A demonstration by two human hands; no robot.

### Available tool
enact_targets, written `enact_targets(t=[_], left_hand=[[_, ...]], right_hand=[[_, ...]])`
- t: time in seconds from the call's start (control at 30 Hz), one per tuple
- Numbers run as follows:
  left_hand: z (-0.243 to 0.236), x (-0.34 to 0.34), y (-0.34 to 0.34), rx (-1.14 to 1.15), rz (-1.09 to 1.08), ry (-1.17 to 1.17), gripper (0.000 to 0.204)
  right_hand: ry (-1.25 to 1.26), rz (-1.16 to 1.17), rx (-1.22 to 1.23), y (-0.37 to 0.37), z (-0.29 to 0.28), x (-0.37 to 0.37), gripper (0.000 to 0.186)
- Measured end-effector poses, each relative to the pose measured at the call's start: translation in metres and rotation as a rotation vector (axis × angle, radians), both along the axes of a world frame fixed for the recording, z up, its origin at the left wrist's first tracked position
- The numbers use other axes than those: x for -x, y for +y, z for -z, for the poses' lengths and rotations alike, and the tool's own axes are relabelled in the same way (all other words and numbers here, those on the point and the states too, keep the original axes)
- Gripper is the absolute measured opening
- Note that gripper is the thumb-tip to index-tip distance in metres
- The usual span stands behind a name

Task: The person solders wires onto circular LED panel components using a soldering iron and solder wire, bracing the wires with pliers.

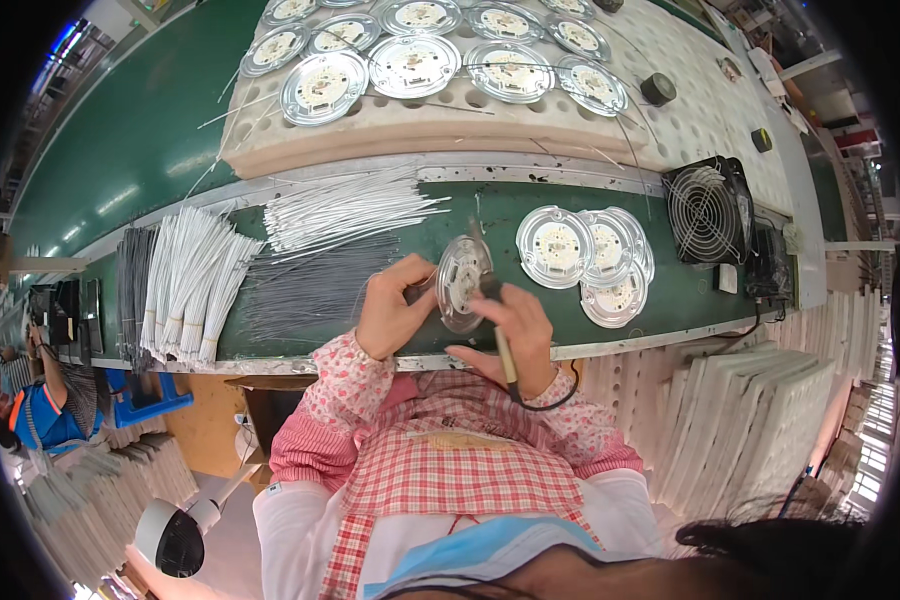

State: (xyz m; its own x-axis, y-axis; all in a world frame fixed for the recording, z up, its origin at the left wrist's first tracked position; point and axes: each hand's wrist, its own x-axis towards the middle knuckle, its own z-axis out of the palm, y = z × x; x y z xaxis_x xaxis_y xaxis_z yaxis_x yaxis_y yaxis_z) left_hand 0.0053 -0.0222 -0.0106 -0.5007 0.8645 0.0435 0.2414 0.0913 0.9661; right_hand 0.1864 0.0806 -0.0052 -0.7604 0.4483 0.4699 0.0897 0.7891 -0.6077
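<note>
Left hand: mine (395, 305), fingers and thumb grasping the near side of a silvery round disc (462, 284)
Right hand: my other one (522, 335), curled round a corded pen-like tool (508, 358); I cannot tell whether its tip touches the disc
Disc: tilted up between my two hands
Grey wires: a spread pile (315, 290) just left of my left hand
Loose discs: an overlapping group (555, 247) right of my right hand
White wires: a heap (345, 213) beyond my left hand
Fan: black (708, 212), farther right of my right hand
Foam block: pale (420, 142), beyond both hands, bearing rows of discs (415, 65)
</note>
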Motion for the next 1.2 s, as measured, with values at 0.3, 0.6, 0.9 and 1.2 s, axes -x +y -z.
enact_targets(t=[0.3, 0.6, 0.9, 1.2], left_hand=[[-0.006, 0.005, 0.0, 0.02, 0.041, -0.014, 0.016], [-0.005, -0.011, 0.001, -0.049, -0.086, 0.054, 0.015], [-0.023, -0.012, -0.006, 0.205, -0.061, 0.041, 0.03], [-0.016, -0.018, 0.013, 0.152, -0.129, 0.206, 0.027]], right_hand=[[-0.035, -0.248, 0.34, 0.034, 0.004, 0.024, 0.117], [-0.08, -0.124, 0.287, 0.027, -0.011, 0.028, 0.107], [-0.132, 0.047, 0.162, 0.001, -0.013, 0.032, 0.105], [-0.121, 0.111, 0.018, -0.004, -0.012, 0.02, 0.093]])
